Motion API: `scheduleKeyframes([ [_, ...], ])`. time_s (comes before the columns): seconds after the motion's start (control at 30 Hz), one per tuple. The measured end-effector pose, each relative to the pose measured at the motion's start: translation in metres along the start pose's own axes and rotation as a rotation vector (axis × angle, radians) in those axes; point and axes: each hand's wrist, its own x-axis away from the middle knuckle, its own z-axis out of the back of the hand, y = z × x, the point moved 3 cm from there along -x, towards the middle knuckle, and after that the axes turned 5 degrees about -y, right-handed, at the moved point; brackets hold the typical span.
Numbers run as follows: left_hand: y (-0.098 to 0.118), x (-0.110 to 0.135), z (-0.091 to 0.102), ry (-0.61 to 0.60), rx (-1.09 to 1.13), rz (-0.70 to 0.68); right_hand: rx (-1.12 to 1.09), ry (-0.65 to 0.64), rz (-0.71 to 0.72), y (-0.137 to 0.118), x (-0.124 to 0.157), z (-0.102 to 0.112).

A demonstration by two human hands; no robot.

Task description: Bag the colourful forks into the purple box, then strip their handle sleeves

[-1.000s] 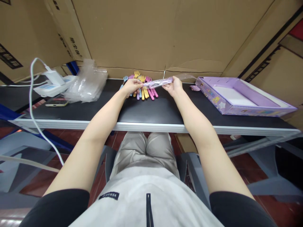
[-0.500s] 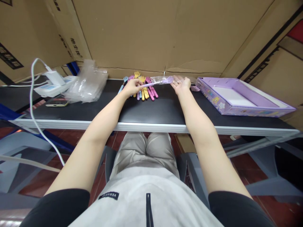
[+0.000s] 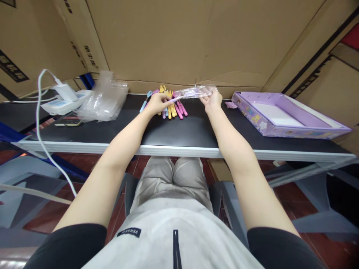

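Note:
My left hand pinches the handle of a purple back scratcher above the black table. Its claw head lies inside a clear plastic bag, blurred by the film. At the bag's far end, my right hand holds the plastic with the palm turned up and fingers partly stretched under it. Beneath and beside my left hand lies a pile of back scratchers in yellow, pink, blue and purple, claws pointing away from me. My left hand hides part of this pile.
A stack of clear plastic bags lies at left, near a white power strip with a cable and a phone. On the right stands an open purple box, with a small pink packet beside it. Cardboard walls the back.
The bag now reaches further right over the purple scratcher's claw, up to my right hand. My right hand has shifted slightly left and its fingers have closed in on the plastic.

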Motion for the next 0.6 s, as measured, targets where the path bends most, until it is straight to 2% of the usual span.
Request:
scheduleKeyframes([
  [0.13,-0.007,-0.002,0.004,0.129,-0.043,0.053,-0.002,0.117,0.102,-0.017,-0.011,0.015],
  [0.27,-0.011,-0.001,0.010,0.257,-0.057,0.130,-0.014,0.162,0.080,-0.017,-0.012,0.018],
  [0.43,-0.015,0.001,0.019,0.298,-0.100,0.241,0.023,0.074,0.056,-0.008,-0.001,0.006],
  [0.6,-0.026,0.003,0.029,0.258,-0.197,0.375,0.056,0.058,0.036,-0.009,0.014,-0.002],
])
